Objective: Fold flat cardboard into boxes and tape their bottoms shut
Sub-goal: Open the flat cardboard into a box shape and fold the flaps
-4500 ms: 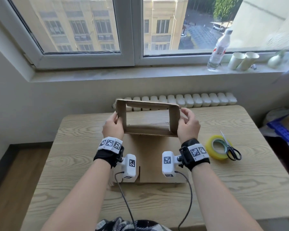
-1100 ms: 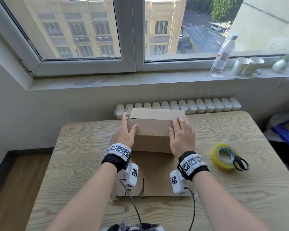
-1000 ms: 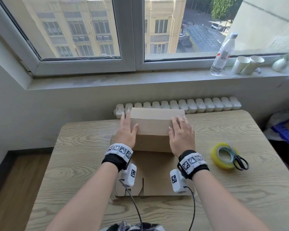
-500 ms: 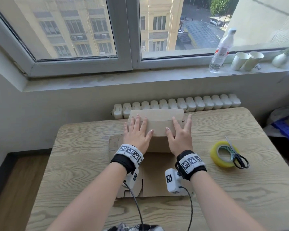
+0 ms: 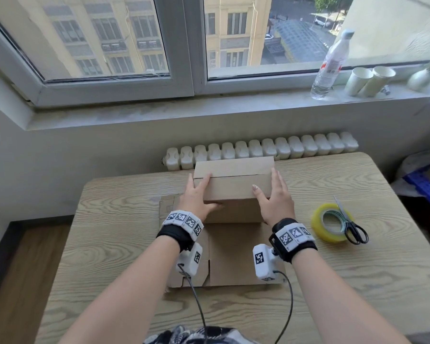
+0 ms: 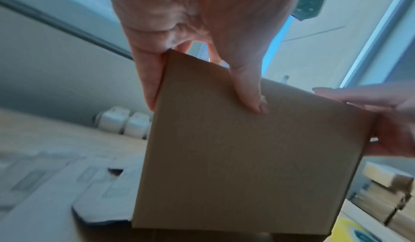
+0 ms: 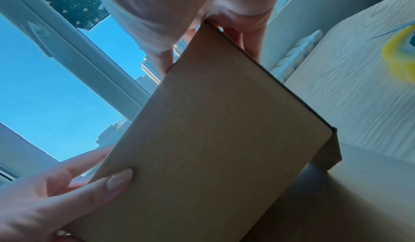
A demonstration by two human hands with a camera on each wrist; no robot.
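Wooden table (image 5: 114, 234): box (image 5: 233, 187) stands on flat cardboard (image 5: 233, 256), long axis left–right, flap seam up. Left hand (image 5: 196, 199) and right hand (image 5: 274, 199) clasp its ends — thumbs on top, fingers down the sides.

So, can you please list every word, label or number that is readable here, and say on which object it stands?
None can be read.
Water bottle: its red and white label is too small and blurred.
Wristbands and wrist cameras: only black-and-white square code patterns, no letters.
Flat cardboard: faint printed marks, blurred.
Cardboard box: plain.
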